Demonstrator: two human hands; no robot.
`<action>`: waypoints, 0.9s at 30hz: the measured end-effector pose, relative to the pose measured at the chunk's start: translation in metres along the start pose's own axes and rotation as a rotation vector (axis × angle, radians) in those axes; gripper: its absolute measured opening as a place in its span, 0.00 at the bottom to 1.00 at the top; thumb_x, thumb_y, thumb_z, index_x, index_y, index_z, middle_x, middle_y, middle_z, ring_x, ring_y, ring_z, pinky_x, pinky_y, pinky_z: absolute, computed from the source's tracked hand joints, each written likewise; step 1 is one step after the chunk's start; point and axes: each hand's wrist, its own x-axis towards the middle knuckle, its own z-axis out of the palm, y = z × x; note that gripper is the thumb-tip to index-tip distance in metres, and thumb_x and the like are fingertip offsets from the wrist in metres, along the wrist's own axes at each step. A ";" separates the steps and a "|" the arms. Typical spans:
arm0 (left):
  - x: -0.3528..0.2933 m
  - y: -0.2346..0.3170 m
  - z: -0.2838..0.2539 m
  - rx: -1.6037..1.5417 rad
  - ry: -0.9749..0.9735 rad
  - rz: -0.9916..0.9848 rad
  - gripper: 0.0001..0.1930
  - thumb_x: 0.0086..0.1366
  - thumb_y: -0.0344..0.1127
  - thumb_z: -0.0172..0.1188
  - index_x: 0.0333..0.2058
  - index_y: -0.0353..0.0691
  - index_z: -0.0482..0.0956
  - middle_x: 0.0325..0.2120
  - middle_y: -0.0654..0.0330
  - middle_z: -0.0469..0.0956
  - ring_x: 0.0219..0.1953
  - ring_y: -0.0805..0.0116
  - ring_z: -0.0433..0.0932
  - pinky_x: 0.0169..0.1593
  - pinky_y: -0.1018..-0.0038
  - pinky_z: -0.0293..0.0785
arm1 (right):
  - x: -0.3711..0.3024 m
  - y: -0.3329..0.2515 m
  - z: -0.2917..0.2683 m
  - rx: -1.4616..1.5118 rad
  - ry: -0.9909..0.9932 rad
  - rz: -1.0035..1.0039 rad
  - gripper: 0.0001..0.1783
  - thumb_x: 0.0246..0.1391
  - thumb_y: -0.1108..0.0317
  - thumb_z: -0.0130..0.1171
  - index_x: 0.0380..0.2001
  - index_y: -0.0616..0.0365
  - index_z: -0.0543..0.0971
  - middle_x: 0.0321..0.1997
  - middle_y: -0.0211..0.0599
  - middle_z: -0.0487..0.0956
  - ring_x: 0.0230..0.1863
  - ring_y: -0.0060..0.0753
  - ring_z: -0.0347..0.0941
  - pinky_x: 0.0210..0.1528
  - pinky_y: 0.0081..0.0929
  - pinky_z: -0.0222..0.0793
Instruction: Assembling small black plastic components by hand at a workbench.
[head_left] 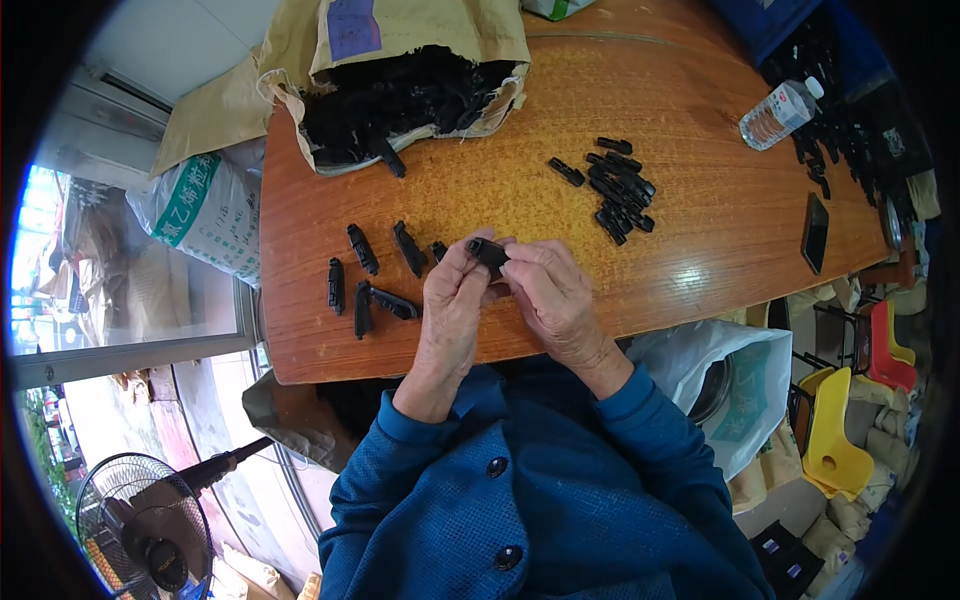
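Near the table's front edge, a small black plastic part is gripped between my two hands. My left hand pinches it from the left with thumb and fingers. From the right, my right hand closes its fingertips on the same part. Left of my hands lie several loose black parts, spread apart from one another. Beyond my right hand is a pile of similar black parts. The exact shape of the held part is mostly hidden by my fingers.
A large paper sack, mouth open, spills black parts at the back left of the wooden table. A water bottle and a phone lie at the right. A white plastic bag hangs below the edge; a fan stands lower left.
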 end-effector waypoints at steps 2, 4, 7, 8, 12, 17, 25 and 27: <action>0.002 0.008 0.000 -0.037 -0.007 -0.027 0.16 0.69 0.29 0.48 0.54 0.35 0.67 0.46 0.56 0.75 0.47 0.71 0.74 0.49 0.74 0.73 | 0.001 0.003 0.003 -0.026 -0.033 -0.019 0.10 0.41 0.83 0.60 0.30 0.65 0.74 0.37 0.42 0.76 0.37 0.43 0.74 0.35 0.31 0.73; 0.007 0.008 -0.002 -0.073 -0.015 -0.055 0.16 0.68 0.30 0.50 0.53 0.35 0.68 0.45 0.56 0.75 0.46 0.71 0.75 0.48 0.75 0.73 | 0.005 0.002 0.005 -0.034 -0.012 0.011 0.13 0.37 0.87 0.62 0.29 0.63 0.75 0.35 0.41 0.77 0.35 0.42 0.74 0.34 0.30 0.72; 0.015 0.005 -0.011 0.051 -0.004 0.006 0.16 0.67 0.32 0.53 0.52 0.35 0.69 0.43 0.59 0.77 0.42 0.74 0.75 0.43 0.79 0.73 | 0.011 -0.001 0.009 0.016 -0.060 0.081 0.15 0.39 0.83 0.64 0.34 0.62 0.74 0.35 0.41 0.76 0.35 0.42 0.74 0.37 0.30 0.72; 0.017 0.008 -0.017 0.060 0.004 0.006 0.15 0.67 0.32 0.54 0.51 0.35 0.69 0.42 0.59 0.77 0.41 0.75 0.76 0.42 0.80 0.73 | 0.015 -0.004 0.011 0.019 -0.066 0.084 0.15 0.39 0.83 0.64 0.34 0.62 0.74 0.35 0.41 0.76 0.35 0.42 0.74 0.37 0.30 0.72; 0.025 0.023 -0.020 0.085 -0.022 0.103 0.14 0.66 0.33 0.55 0.48 0.34 0.71 0.42 0.56 0.78 0.40 0.74 0.77 0.44 0.79 0.73 | 0.023 -0.003 0.013 0.188 -0.112 0.459 0.26 0.47 0.63 0.67 0.46 0.61 0.69 0.36 0.40 0.77 0.38 0.38 0.75 0.42 0.28 0.69; 0.033 0.028 -0.033 0.139 -0.109 0.163 0.14 0.65 0.34 0.56 0.47 0.34 0.71 0.41 0.55 0.79 0.42 0.71 0.77 0.47 0.77 0.73 | 0.034 0.000 0.017 0.485 -0.409 0.756 0.23 0.51 0.61 0.66 0.42 0.66 0.72 0.37 0.42 0.78 0.39 0.29 0.74 0.40 0.27 0.70; 0.045 0.021 -0.044 0.059 -0.091 0.087 0.12 0.64 0.31 0.57 0.44 0.33 0.71 0.40 0.54 0.79 0.42 0.70 0.77 0.49 0.75 0.72 | 0.024 0.006 0.036 0.534 -0.296 0.853 0.14 0.50 0.67 0.66 0.33 0.65 0.73 0.26 0.36 0.78 0.28 0.19 0.73 0.31 0.18 0.69; 0.046 0.021 -0.046 0.076 -0.114 0.018 0.11 0.64 0.28 0.56 0.44 0.33 0.71 0.41 0.54 0.78 0.43 0.69 0.77 0.49 0.75 0.72 | 0.022 0.009 0.033 0.461 -0.307 0.844 0.14 0.50 0.67 0.66 0.32 0.64 0.73 0.25 0.35 0.77 0.27 0.17 0.72 0.30 0.17 0.68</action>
